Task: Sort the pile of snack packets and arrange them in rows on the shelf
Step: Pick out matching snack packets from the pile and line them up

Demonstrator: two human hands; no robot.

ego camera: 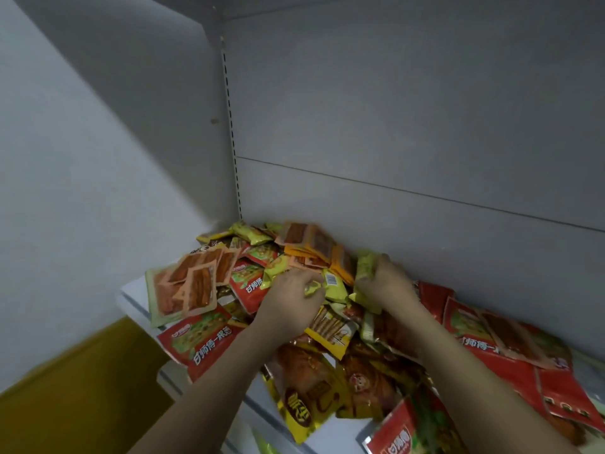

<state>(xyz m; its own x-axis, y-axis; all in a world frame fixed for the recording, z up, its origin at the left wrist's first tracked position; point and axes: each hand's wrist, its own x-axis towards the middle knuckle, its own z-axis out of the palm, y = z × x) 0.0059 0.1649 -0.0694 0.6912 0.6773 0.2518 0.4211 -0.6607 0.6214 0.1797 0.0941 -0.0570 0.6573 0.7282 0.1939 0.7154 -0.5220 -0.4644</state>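
Both the left hand (pixel 294 294) and right hand (pixel 386 283) curl fingers around small yellow-green packets (pixel 334 285) atop the pile (pixel 327 355); packets nearer the shelf (pixel 137 296) edge could slide off.

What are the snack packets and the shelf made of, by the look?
Snack packets: likely thin plastic or foil film, glossy; they crinkle and catch highlights, and sealed edges show. Shelf: probably painted metal, matte pale grey; smooth flat surfaces with a slotted upright at the back. Neither is certain from one view.

Grey wall (pixel 65 158), yellow floor (pixel 82 388)
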